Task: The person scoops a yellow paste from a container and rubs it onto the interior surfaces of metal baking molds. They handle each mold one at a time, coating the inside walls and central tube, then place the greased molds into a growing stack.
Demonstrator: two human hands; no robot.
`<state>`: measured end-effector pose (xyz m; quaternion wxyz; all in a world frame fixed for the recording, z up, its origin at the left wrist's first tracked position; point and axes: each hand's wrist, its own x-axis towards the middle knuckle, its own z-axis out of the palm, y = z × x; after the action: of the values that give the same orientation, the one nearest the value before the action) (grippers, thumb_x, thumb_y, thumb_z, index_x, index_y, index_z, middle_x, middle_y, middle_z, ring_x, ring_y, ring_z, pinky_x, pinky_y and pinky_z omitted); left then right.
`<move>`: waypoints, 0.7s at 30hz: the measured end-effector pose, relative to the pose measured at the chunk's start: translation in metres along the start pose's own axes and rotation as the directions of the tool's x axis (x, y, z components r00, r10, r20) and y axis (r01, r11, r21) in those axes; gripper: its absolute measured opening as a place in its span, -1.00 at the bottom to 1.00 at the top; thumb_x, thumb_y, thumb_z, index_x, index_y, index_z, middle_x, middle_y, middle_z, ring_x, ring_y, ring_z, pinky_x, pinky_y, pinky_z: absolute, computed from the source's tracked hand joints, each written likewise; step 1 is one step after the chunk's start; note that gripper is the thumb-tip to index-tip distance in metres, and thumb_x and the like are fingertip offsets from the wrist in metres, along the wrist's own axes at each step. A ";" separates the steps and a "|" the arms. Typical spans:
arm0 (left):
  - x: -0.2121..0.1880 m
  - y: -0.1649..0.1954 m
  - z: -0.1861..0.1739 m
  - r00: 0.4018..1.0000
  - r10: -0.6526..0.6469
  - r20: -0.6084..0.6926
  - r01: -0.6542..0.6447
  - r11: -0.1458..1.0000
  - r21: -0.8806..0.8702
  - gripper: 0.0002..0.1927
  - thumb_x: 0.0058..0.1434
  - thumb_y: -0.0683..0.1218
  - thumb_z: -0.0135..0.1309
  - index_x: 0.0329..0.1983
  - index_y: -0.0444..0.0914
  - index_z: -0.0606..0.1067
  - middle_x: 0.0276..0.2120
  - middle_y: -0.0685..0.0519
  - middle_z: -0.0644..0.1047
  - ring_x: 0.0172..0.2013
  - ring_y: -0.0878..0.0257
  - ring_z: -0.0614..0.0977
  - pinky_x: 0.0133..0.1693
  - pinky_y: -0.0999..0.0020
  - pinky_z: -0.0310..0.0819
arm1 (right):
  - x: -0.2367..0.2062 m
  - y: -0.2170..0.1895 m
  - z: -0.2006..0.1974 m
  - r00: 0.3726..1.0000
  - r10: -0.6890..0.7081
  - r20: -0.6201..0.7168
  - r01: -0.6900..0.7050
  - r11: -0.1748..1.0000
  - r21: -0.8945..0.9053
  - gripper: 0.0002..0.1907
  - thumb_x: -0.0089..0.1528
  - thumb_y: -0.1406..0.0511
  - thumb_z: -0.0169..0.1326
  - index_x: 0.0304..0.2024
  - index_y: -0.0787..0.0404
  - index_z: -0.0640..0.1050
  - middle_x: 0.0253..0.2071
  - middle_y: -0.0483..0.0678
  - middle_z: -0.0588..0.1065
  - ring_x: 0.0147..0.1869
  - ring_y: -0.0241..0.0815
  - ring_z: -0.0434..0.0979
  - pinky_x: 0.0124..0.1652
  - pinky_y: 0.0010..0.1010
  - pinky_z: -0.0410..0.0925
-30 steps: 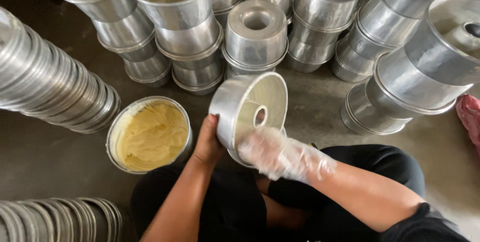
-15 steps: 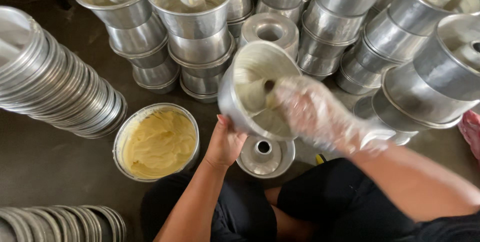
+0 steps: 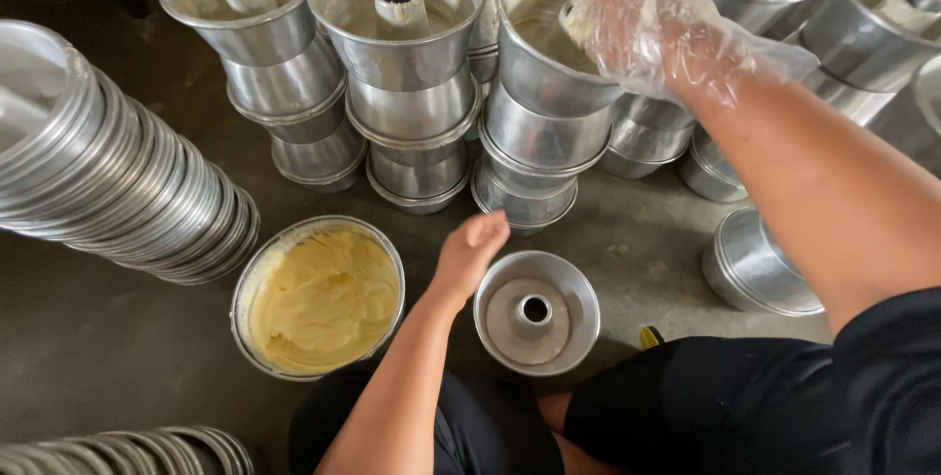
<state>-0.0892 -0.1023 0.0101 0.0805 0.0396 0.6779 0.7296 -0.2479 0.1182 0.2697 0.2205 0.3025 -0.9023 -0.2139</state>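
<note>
Right hand: gloved in clear plastic (image 3: 676, 29), its grip curls loosely over the rim and into the top tube pan (image 3: 549, 34) of a stack.
Left hand: bare (image 3: 470, 250), fingers folded loosely, holding nothing, hovering above the floor.
Loose tube pan: just right of the left hand (image 3: 537, 310), upright on the floor.
Butter bowl: just left of it (image 3: 319, 297), full of pale yellow paste.
Nested lids: well left (image 3: 118, 181).

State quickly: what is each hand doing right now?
Left hand: loosely curled, holding nothing, beside the single tube pan.
Right hand: gloved, inside the top stacked pan; grip unclear.
</note>
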 end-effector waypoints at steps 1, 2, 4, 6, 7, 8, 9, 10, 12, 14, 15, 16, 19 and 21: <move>-0.002 -0.006 0.001 1.000 -0.015 -0.007 0.016 0.988 0.156 -0.35 0.28 0.17 0.09 0.31 -0.30 0.44 0.17 -0.12 0.60 0.18 0.16 0.61 0.17 0.24 0.46 | 0.006 0.001 0.008 1.000 0.018 0.016 -0.019 0.999 0.040 -0.77 0.18 0.35 0.07 -0.10 0.24 0.55 -0.20 -0.01 0.56 -0.13 -0.09 0.61 -0.21 -0.29 0.51; -0.002 -0.010 0.002 0.999 -0.029 -0.016 0.033 0.951 0.308 -0.35 0.25 0.19 0.13 0.28 -0.30 0.48 0.12 -0.12 0.64 0.12 0.16 0.68 0.14 0.27 0.52 | 0.012 0.003 0.014 0.999 0.027 0.032 -0.029 0.997 0.071 -0.76 0.18 0.36 0.07 -0.09 0.23 0.55 -0.19 -0.02 0.56 -0.12 -0.10 0.61 -0.20 -0.29 0.50; -0.003 -0.017 0.005 0.981 -0.174 -0.083 0.188 0.768 0.612 -0.35 0.20 0.21 0.20 0.26 -0.23 0.48 0.13 -0.10 0.59 0.11 0.10 0.62 0.11 0.24 0.49 | 0.023 0.005 0.027 0.997 0.046 0.064 -0.054 0.990 0.130 -0.75 0.17 0.36 0.07 -0.08 0.22 0.54 -0.18 -0.03 0.56 -0.10 -0.11 0.60 -0.18 -0.31 0.50; -0.004 -0.022 0.009 0.941 -0.297 -0.160 0.310 0.572 0.759 -0.35 0.16 0.19 0.25 0.24 -0.19 0.46 0.11 -0.08 0.57 0.11 0.06 0.60 0.08 0.20 0.50 | 0.029 0.007 0.037 0.995 0.056 0.089 -0.072 0.980 0.186 -0.73 0.16 0.36 0.07 -0.07 0.20 0.54 -0.16 -0.05 0.56 -0.09 -0.12 0.60 -0.16 -0.32 0.50; -0.003 -0.025 0.010 0.914 -0.355 -0.194 0.362 0.505 0.784 -0.36 0.14 0.16 0.26 0.23 -0.20 0.44 0.09 -0.07 0.56 0.11 0.05 0.60 0.06 0.17 0.52 | 0.032 0.010 0.040 0.992 0.059 0.108 -0.082 0.972 0.222 -0.73 0.16 0.36 0.07 -0.07 0.19 0.54 -0.15 -0.05 0.56 -0.08 -0.12 0.60 -0.15 -0.32 0.50; -0.003 -0.028 0.010 0.883 -0.406 -0.234 0.411 0.431 0.803 -0.36 0.13 0.14 0.28 0.22 -0.20 0.43 0.07 -0.06 0.56 0.10 0.03 0.60 0.05 0.14 0.54 | 0.033 0.011 0.044 0.992 0.059 0.111 -0.085 0.966 0.245 -0.72 0.15 0.36 0.07 -0.06 0.19 0.53 -0.15 -0.06 0.56 -0.07 -0.13 0.60 -0.14 -0.33 0.50; -0.003 -0.032 0.010 0.893 -0.392 -0.221 0.381 0.398 0.835 -0.38 0.13 0.11 0.29 0.20 -0.23 0.42 0.06 -0.08 0.56 0.11 0.02 0.59 0.05 0.14 0.54 | 0.036 0.014 0.046 0.991 0.065 0.120 -0.097 0.954 0.282 -0.71 0.15 0.36 0.07 -0.06 0.18 0.53 -0.14 -0.07 0.55 -0.06 -0.13 0.60 -0.13 -0.33 0.49; -0.003 -0.037 0.011 0.903 -0.379 -0.205 0.349 0.364 0.863 -0.40 0.14 0.08 0.30 0.17 -0.25 0.42 0.05 -0.09 0.56 0.11 0.02 0.59 0.05 0.15 0.54 | 0.036 0.016 0.049 0.990 0.066 0.123 -0.102 0.944 0.315 -0.70 0.14 0.36 0.07 -0.05 0.17 0.53 -0.13 -0.08 0.55 -0.05 -0.14 0.60 -0.12 -0.34 0.49; -0.001 -0.047 0.013 0.906 -0.374 -0.199 0.327 0.319 0.889 -0.48 0.17 0.00 0.25 0.15 -0.27 0.43 0.04 -0.11 0.57 0.10 0.00 0.60 0.04 0.15 0.56 | 0.036 0.020 0.051 0.991 0.077 0.108 -0.112 0.924 0.367 -0.68 0.14 0.37 0.07 -0.04 0.16 0.53 -0.12 -0.09 0.55 -0.04 -0.15 0.60 -0.10 -0.35 0.49; 0.004 -0.057 0.014 0.895 -0.387 -0.221 0.349 0.300 0.888 -0.57 0.23 -0.13 0.14 0.17 -0.26 0.43 0.03 -0.12 0.59 0.07 -0.01 0.64 0.02 0.16 0.60 | 0.031 0.024 0.050 0.992 0.111 0.054 -0.123 0.903 0.411 -0.67 0.13 0.37 0.07 -0.03 0.14 0.52 -0.11 -0.10 0.55 -0.02 -0.16 0.60 -0.08 -0.36 0.49; 0.005 -0.061 0.015 0.895 -0.382 -0.230 0.353 0.292 0.889 -0.59 0.24 -0.14 0.12 0.16 -0.27 0.44 0.02 -0.14 0.59 0.06 -0.01 0.64 0.01 0.16 0.60 | 0.026 0.025 0.048 0.990 0.143 -0.004 -0.126 0.891 0.435 -0.66 0.12 0.37 0.07 -0.02 0.14 0.52 -0.10 -0.11 0.55 -0.01 -0.17 0.59 -0.07 -0.37 0.48; 0.007 -0.065 0.015 0.895 -0.377 -0.240 0.358 0.284 0.889 -0.60 0.25 -0.15 0.10 0.15 -0.29 0.44 0.02 -0.15 0.59 0.05 -0.01 0.64 0.00 0.17 0.61 | 0.019 0.024 0.045 0.984 0.169 -0.052 -0.126 0.877 0.463 -0.65 0.12 0.37 0.07 -0.02 0.13 0.52 -0.09 -0.12 0.55 0.00 -0.17 0.59 -0.06 -0.37 0.48; 0.010 -0.070 0.015 0.911 -0.348 -0.220 0.340 0.335 0.879 -0.68 0.18 -0.16 0.11 0.03 -0.27 0.54 0.00 -0.16 0.60 0.06 -0.03 0.62 0.00 0.15 0.58 | -0.014 0.017 0.030 0.918 0.285 -0.274 -0.093 0.829 0.551 -0.62 0.11 0.37 0.07 0.00 0.11 0.51 -0.07 -0.14 0.55 0.02 -0.19 0.59 -0.03 -0.39 0.48; 0.012 -0.069 0.014 0.934 -0.316 -0.167 0.302 0.445 0.843 -0.68 0.15 -0.07 0.16 -0.06 -0.30 0.58 -0.03 -0.23 0.60 0.04 -0.07 0.61 0.01 0.14 0.54 | -0.047 0.008 0.014 0.837 0.364 -0.409 -0.026 0.773 0.634 -0.61 0.10 0.38 0.07 0.01 0.10 0.51 -0.06 -0.15 0.55 0.04 -0.20 0.59 -0.01 -0.40 0.48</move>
<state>-0.0946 -0.0821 -0.0583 0.1863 -0.0445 0.9435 0.2703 -0.2253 0.1576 0.2495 0.3643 0.3029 -0.8580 0.1985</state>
